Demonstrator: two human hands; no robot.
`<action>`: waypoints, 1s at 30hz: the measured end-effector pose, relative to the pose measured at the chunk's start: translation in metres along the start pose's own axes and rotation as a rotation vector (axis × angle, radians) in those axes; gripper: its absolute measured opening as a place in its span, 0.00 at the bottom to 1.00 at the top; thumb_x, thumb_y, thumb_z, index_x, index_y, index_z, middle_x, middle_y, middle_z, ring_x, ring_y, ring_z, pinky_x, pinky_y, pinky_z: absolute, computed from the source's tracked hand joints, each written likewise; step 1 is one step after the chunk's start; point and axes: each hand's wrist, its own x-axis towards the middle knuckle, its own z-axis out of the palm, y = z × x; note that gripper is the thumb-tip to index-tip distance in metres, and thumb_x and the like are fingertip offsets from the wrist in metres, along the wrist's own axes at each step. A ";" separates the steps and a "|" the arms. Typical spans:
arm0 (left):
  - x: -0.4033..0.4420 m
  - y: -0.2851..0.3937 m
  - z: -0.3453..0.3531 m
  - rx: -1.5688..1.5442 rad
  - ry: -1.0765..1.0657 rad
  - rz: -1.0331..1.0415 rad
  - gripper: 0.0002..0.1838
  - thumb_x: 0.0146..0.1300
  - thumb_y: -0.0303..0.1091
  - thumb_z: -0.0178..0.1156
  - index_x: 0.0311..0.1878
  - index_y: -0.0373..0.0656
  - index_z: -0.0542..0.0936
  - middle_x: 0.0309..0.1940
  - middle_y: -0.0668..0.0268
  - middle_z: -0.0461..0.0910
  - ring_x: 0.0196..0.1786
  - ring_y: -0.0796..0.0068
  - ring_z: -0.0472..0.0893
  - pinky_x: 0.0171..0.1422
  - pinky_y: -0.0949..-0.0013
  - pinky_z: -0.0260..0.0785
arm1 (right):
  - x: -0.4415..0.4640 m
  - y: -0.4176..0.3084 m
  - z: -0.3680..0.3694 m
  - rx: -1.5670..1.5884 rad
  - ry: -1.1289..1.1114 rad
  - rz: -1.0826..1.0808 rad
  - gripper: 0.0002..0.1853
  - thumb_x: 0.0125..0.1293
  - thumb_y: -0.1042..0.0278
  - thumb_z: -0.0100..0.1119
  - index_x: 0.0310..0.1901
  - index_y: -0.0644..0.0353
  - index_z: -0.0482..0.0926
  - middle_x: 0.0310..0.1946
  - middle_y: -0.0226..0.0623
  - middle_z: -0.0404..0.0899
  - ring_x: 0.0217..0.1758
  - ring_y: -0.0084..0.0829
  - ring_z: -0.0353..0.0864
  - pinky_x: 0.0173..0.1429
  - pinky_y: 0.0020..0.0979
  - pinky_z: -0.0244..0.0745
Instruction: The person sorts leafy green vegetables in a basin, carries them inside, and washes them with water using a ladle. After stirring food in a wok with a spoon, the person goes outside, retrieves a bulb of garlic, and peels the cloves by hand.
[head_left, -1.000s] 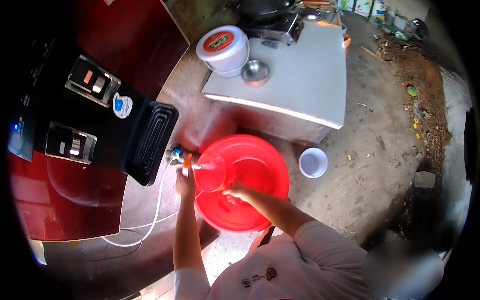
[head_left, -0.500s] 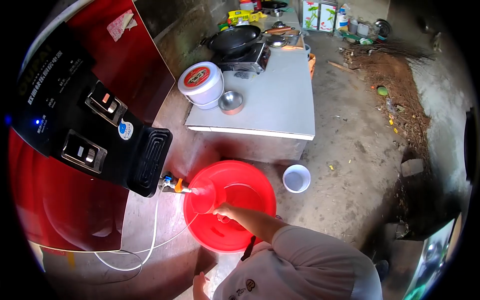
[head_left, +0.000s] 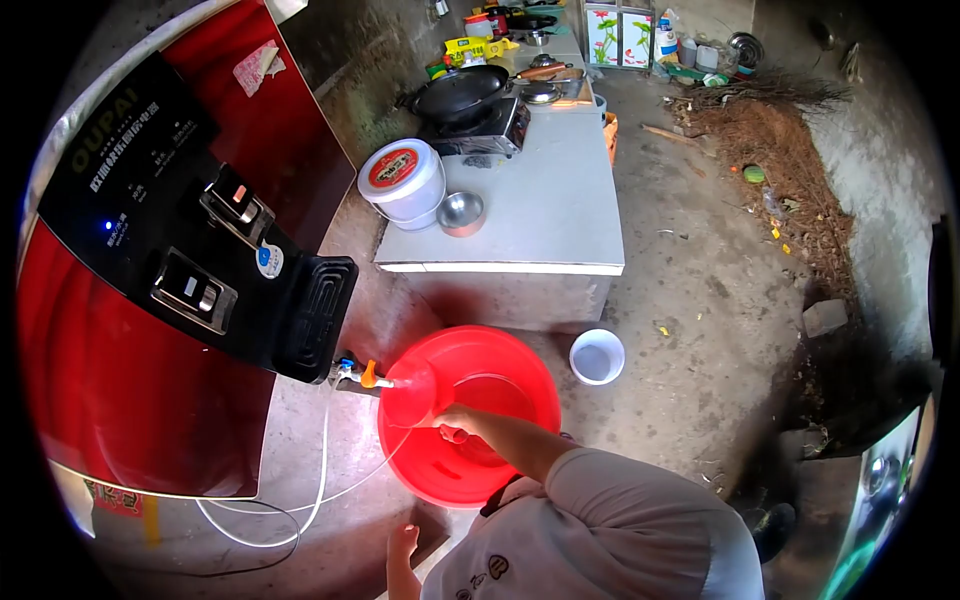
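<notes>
My right hand (head_left: 455, 418) is wrapped round the handle of a red plastic water dipper (head_left: 410, 398). The dipper is under a metal tap (head_left: 378, 379) with an orange lever, and water runs from the spout into it. Below the dipper, a large red basin (head_left: 520, 455) stands on the floor; the dipper hangs over its left part. My left hand (head_left: 403, 543) hangs low, left of my body and below the basin. Nothing shows in it, and its fingers, small in view, look loosely apart.
A red and black water dispenser (head_left: 240, 265) fills the left side, with a white hose (head_left: 322, 465) beneath. Ahead, a counter (head_left: 540, 215) bears a white lidded bucket (head_left: 402, 185), a metal bowl (head_left: 461, 213) and a wok (head_left: 460, 95). A white tub (head_left: 597, 358) stands right of the basin.
The camera view has shifted slightly, so the dispenser, tap and basin appear a little further right. My right hand still holds the dipper under the running tap. My left hand appears slightly higher.
</notes>
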 end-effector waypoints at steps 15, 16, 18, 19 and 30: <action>-0.012 0.013 -0.008 -0.050 -0.095 -0.051 0.19 0.53 0.44 0.51 0.38 0.36 0.77 0.26 0.52 0.78 0.26 0.61 0.80 0.37 0.64 0.72 | 0.004 -0.005 -0.012 -0.016 -0.071 -0.006 0.08 0.52 0.69 0.56 0.29 0.65 0.71 0.19 0.40 0.72 0.21 0.32 0.74 0.24 0.31 0.72; -0.015 0.014 -0.009 -0.014 -0.110 -0.055 0.19 0.54 0.44 0.50 0.38 0.37 0.77 0.25 0.53 0.78 0.26 0.62 0.80 0.37 0.65 0.72 | 0.004 -0.005 -0.012 0.007 -0.071 -0.013 0.08 0.52 0.69 0.56 0.29 0.65 0.71 0.19 0.40 0.72 0.20 0.32 0.74 0.24 0.31 0.71; -0.018 0.016 -0.010 0.016 -0.130 -0.068 0.19 0.54 0.44 0.49 0.38 0.37 0.77 0.23 0.55 0.78 0.26 0.62 0.80 0.37 0.65 0.71 | 0.014 0.001 -0.014 -0.003 -0.059 -0.002 0.08 0.52 0.69 0.55 0.29 0.65 0.71 0.19 0.40 0.72 0.20 0.32 0.74 0.24 0.31 0.71; -0.017 0.015 -0.008 0.042 -0.133 -0.080 0.18 0.55 0.44 0.49 0.35 0.38 0.77 0.20 0.57 0.78 0.25 0.64 0.79 0.36 0.65 0.71 | 0.020 0.005 -0.015 -0.012 -0.044 0.003 0.08 0.52 0.69 0.55 0.28 0.65 0.71 0.18 0.40 0.72 0.20 0.32 0.74 0.23 0.31 0.71; -0.024 0.053 -0.008 0.052 -0.077 -0.075 0.18 0.55 0.48 0.49 0.37 0.44 0.77 0.28 0.59 0.79 0.33 0.61 0.79 0.42 0.61 0.69 | 0.015 -0.004 -0.032 -0.084 -0.183 -0.014 0.08 0.51 0.67 0.56 0.25 0.63 0.73 0.17 0.38 0.73 0.19 0.30 0.74 0.23 0.30 0.71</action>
